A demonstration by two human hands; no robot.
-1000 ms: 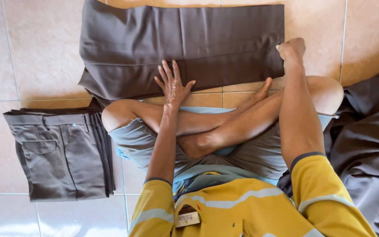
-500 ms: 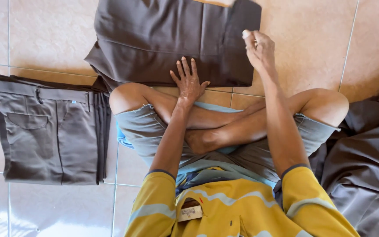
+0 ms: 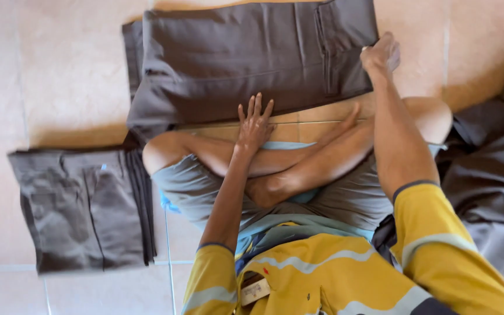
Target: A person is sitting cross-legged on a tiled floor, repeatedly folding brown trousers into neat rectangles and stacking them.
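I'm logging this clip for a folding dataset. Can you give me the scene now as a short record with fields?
Setting: person sitting cross-legged on a tiled floor
Left hand: flat, fingers spread, at the near edge of the grey trousers
Right hand: closed on the trousers' right edge
Left side: stack of folded trousers
Right side: loose pile of grey cloth

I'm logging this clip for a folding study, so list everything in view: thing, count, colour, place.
Trousers being folded: one, dark grey, on floor ahead of the knees.
Folded stack: one pile, grey, floor at left.
Loose garments: heap, dark grey, at right.
Floor tiles: beige, throughout.
Left hand: flat, fingers spread, on near edge of the trousers.
Right hand: closed on the trousers' right end.
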